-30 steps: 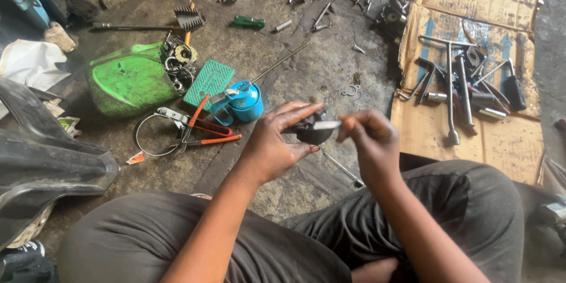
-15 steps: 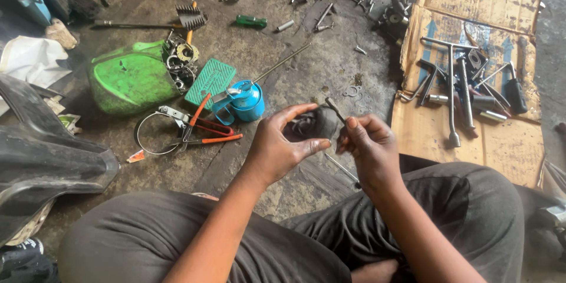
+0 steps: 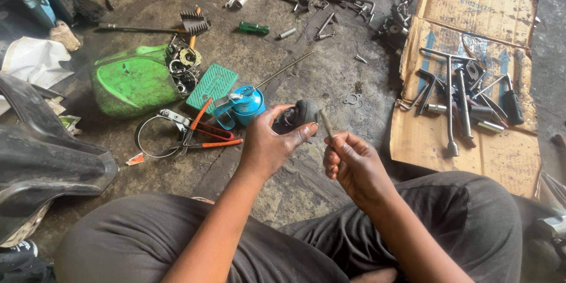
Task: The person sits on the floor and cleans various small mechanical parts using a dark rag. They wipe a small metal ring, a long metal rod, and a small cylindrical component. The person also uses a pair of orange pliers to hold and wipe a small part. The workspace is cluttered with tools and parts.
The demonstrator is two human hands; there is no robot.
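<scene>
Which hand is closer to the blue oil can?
Left. The left hand holds a dark round part just right of the blue oil can; the right hand is farther right, holding a thin metal rod.

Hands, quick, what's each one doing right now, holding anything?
Left hand: closed around a small dark round part.
Right hand: closed on a thin metal rod, tip pointing up beside the part.

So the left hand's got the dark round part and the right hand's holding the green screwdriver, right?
Not quite. The head view shows the right hand holding a thin metal rod, not the green screwdriver, which lies on the floor farther off. The left hand does hold the dark round part.
</scene>
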